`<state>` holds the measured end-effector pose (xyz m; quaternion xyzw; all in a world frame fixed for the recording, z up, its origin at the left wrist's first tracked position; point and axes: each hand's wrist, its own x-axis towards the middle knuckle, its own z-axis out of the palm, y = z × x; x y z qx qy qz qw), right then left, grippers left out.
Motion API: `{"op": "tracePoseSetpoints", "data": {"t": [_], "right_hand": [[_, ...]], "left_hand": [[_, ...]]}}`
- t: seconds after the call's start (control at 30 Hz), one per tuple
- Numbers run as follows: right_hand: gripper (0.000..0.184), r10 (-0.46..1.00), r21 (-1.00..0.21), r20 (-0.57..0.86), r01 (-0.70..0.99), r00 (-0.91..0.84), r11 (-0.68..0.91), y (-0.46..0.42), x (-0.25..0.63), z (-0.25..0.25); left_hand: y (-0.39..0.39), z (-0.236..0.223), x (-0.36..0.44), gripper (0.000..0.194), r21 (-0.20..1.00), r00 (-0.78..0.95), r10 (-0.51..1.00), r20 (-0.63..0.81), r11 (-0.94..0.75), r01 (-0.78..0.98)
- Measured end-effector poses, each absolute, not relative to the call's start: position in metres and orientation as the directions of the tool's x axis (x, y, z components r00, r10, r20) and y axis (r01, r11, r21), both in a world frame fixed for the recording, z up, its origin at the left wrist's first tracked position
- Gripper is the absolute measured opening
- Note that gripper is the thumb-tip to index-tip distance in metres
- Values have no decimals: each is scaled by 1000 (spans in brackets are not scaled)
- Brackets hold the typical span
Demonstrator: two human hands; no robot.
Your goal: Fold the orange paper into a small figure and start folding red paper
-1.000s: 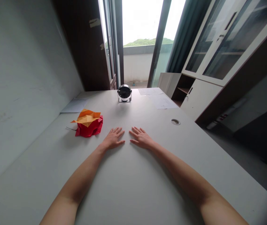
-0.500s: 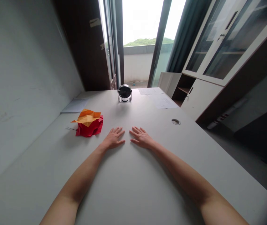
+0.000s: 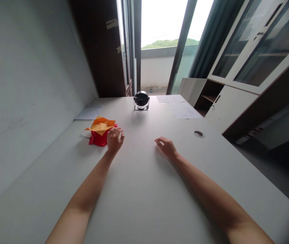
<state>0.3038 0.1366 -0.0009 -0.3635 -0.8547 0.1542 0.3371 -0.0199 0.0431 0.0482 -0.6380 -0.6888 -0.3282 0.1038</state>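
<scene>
My left hand (image 3: 115, 139) is at the right edge of a creased red paper (image 3: 98, 139), overlapping part of it in view. Its fingers are loosely curled and apart, with nothing visible in them; whether it touches the paper I cannot tell. On top of the red paper lies a creased orange paper (image 3: 101, 125), its corners sticking up. A thin dark strand (image 3: 84, 136) pokes out at the left of the pile. Over the middle of the white table (image 3: 139, 189), my right hand (image 3: 167, 147) is slightly raised, thumb and fingers apart, holding nothing.
A small round black device on a metal stand (image 3: 141, 100) stands at the far end of the table. Flat paper sheets (image 3: 186, 110) lie at the far right, another sheet (image 3: 88, 112) by the left wall. A round cable hole (image 3: 199, 134) is near the right edge.
Both hands lay flat near each other in the middle. My left hand has lifted and moved left to the papers; my right hand has lifted and shifted right. The camera view has turned slightly left.
</scene>
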Motion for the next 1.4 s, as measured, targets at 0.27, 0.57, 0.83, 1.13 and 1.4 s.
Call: {"op": "tracePoseSetpoints", "data": {"t": [0.27, 0.57, 0.83, 1.13, 1.4], "right_hand": [[40, 732, -494, 428, 541, -531, 681, 134, 303, -1], [37, 739, -490, 418, 554, -528, 673, 135, 302, -1], [42, 738, -481, 490, 562, -464, 672, 129, 301, 8], [41, 717, -492, 570, 533, -401, 689, 117, 302, 26], [35, 562, -387, 537, 409, -629, 827, 90, 275, 40]], "left_hand": [[36, 34, -101, 51, 348, -483, 642, 595, 336, 875], [33, 41, -101, 29, 397, -482, 591, 647, 278, 875], [39, 50, -7, 33, 283, 100, 870, 483, -264, 922], [39, 37, 27, 49, 578, 456, 873, 172, -464, 671], [41, 24, 26, 27, 553, 386, 869, 309, -494, 671]]}}
